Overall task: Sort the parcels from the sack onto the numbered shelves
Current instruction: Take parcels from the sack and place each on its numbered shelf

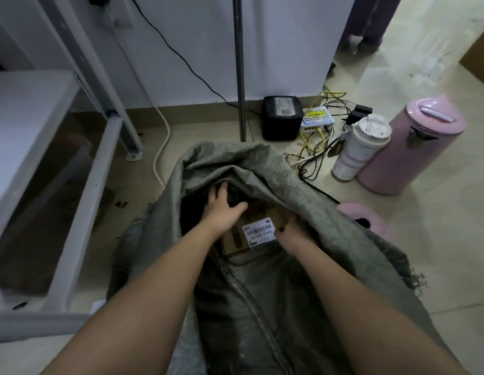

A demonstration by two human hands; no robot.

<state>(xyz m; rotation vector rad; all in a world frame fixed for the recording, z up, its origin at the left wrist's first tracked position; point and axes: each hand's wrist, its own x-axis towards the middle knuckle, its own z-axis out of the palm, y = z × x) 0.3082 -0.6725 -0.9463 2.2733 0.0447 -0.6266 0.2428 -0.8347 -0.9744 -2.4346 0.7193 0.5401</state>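
Two hands were inside the sack (262,169) mouth. Left hand (223,209) curled over something dark at the far rim; right hand (293,231) lay at the cardboard parcel (251,236) near the front lip, its fingers hidden, so its grip could not be told. Parcel judged stiff, light, non-slippery; best gripped by opposite side edges.
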